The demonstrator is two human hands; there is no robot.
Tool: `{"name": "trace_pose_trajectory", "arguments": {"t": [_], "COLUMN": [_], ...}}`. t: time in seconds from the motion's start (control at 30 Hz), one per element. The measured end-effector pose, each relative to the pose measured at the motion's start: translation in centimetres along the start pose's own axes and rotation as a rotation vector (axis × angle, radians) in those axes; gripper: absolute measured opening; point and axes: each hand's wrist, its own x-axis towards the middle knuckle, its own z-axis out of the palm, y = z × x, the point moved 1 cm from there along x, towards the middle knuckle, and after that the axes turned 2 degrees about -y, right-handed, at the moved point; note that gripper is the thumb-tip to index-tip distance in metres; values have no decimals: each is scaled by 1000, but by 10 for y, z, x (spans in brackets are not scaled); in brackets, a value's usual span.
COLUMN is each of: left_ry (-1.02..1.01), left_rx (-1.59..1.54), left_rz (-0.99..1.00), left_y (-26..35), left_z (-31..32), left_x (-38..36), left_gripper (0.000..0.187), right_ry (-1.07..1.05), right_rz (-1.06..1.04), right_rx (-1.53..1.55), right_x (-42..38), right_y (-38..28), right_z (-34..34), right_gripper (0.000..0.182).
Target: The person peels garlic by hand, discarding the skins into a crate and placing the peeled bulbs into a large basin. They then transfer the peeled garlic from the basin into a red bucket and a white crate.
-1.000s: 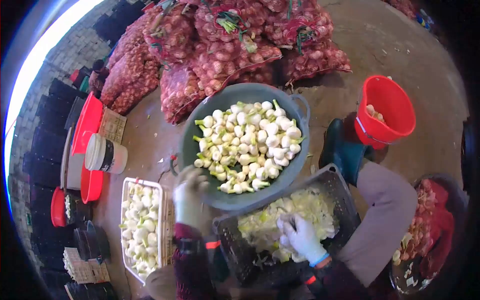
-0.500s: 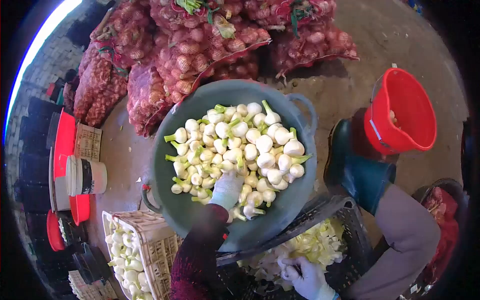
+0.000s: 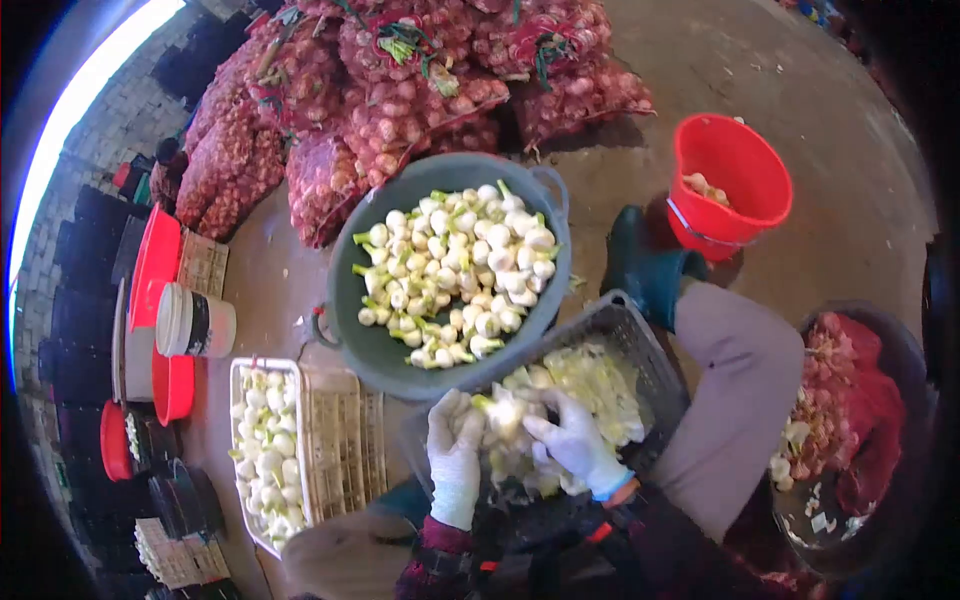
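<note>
In the head view, a white garlic bulb (image 3: 504, 414) with a short green stem is held between my two gloved hands. My left hand (image 3: 457, 450) has its fingers closed around the stem side. On the other side, my right hand (image 3: 575, 440) pinches the bulb with thumb and fingers. Below and beside them is a black crate (image 3: 655, 370) with pale peeled skins (image 3: 600, 390) in it. Just beyond stands a large grey-green tub (image 3: 400, 375) holding many peeled garlic bulbs (image 3: 470, 245). Both gloves are whitish, and the fingertips partly hide the bulb.
Red mesh sacks (image 3: 400, 120) of unpeeled bulbs are piled at the back. A white crate (image 3: 335, 440) of peeled bulbs stands at left, near a white bucket (image 3: 210, 325). To the right are a red bucket (image 3: 730, 180) and a dark tub (image 3: 800, 540) with a mesh bag.
My left hand has come out of the large tub and back toward me, and now grips a bulb. My right hand has moved up to meet it. The view has shifted.
</note>
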Motion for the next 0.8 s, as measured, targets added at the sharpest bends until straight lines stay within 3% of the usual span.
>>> {"name": "trace_pose_trajectory", "arguments": {"t": [0.07, 0.13, 0.2, 0.27, 0.3, 0.33, 0.4, 0.47, 0.5, 0.53, 0.6, 0.73, 0.8], "left_ry": [-49, -98, -74, -128, -103, -99, -20, -6, 42, 41, -92, 50, 24], "left_rx": [67, -65, -160, -374, -218, -13, -158, -448, -461, -453, -617, -532, -512], "left_rz": [-40, -40, -77, -73, -67, 75, 62, -121, -161, -171, -236, -317, -340], "left_y": [4, -6, -7, -15, -2, -19, -24, -33, -19, -25, -35, -35, -36], "left_z": [-1, -6, -14, -20, -6, -8, -5, -22, -15, -22, -34, -31, -32], "left_x": [-26, -36, -48, -51, -58, -59, -61, -55, -59, -55, -48, -50, -48], "left_gripper": [40, 38, 40, 45, 49, 53, 52, 57, 54, 54, 55, 52, 51], "right_ry": [-27, -71, -265, -320, -299, -307, -307, -300, -269, -262, -238, -285, -242], "right_rz": [-97, -210, 35, -11, -157, -170, -181, -5, -192, -185, -397, -234, -308], "right_rx": [-90, -173, 67, 26, -102, -161, -212, -196, -531, -523, -1008, -1135, -1166], "right_x": [-5, -12, -26, -28, -26, -29, -31, -29, -29, -33, -43, -34, -30], "right_y": [1, -6, -14, -9, -7, -8, -8, -3, -5, -3, 1, 15, 35], "right_z": [7, 11, 7, 8, 18, 19, 18, 6, 2, 4, 16, 27, 27], "right_gripper": [32, 31, 35, 36, 35, 35, 35, 41, 43, 43, 44, 42, 39]}}
